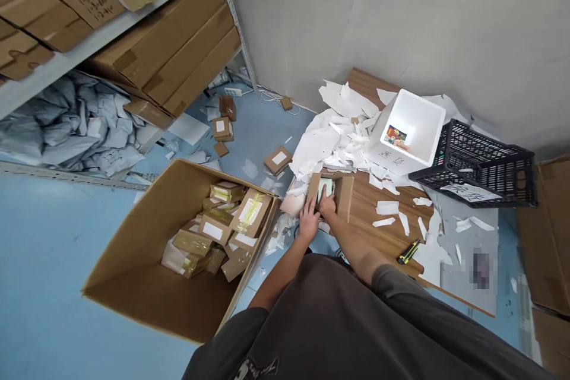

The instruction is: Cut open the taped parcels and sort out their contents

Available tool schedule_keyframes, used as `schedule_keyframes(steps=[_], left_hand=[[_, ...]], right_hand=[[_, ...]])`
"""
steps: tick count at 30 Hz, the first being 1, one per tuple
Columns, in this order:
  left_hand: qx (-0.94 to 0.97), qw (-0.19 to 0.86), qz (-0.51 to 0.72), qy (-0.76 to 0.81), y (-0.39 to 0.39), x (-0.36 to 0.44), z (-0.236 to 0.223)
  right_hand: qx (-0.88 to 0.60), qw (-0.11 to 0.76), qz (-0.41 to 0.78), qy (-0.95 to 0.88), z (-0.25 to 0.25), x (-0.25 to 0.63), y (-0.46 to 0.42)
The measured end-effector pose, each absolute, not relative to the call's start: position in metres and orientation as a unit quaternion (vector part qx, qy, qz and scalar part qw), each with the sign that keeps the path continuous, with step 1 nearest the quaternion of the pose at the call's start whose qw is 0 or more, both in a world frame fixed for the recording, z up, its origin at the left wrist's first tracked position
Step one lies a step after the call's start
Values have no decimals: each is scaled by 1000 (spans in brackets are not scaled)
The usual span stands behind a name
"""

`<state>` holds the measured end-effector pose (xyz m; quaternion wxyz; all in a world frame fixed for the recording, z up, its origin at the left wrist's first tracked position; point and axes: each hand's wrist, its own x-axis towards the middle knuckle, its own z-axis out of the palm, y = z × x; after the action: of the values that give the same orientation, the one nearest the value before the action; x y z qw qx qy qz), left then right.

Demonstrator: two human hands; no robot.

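Observation:
A small open cardboard box (330, 190) lies on a wooden board (383, 202), and a pale green packet (325, 188) sits inside it. My right hand (327, 205) reaches into the box, with its fingers on the packet. My left hand (309, 219) is against the near edge of the box, fingers spread. I cannot tell whether it grips the box. The lower part of the packet is hidden by my fingers.
A large open carton (178, 249) of taped parcels stands to the left. Torn white paper surrounds a white foam box (405, 130). Also on the board are a black plastic crate (472, 163) and a yellow utility knife (408, 251). Shelves of cartons (164, 53) rise at upper left.

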<state>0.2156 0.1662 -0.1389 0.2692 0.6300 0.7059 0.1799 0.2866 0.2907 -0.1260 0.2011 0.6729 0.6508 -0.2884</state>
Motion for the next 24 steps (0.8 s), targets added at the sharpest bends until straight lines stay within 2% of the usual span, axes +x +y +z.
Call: schedule_keyframes(steps=[5,15,20,24], left_hand=[[625,281,173,707,168,203,-139],[570,291,157,752,182,216,-130],[627,217,45,747,185,210,-119],[655,179,38,733,195,193,-109]], right_hand=[[677,171,-272,662,-110,279,288],[694,76,-257,669,-36,312,272],[694,36,-279,663,-2,344,281],[687,-1,-286,668,20,394,286]])
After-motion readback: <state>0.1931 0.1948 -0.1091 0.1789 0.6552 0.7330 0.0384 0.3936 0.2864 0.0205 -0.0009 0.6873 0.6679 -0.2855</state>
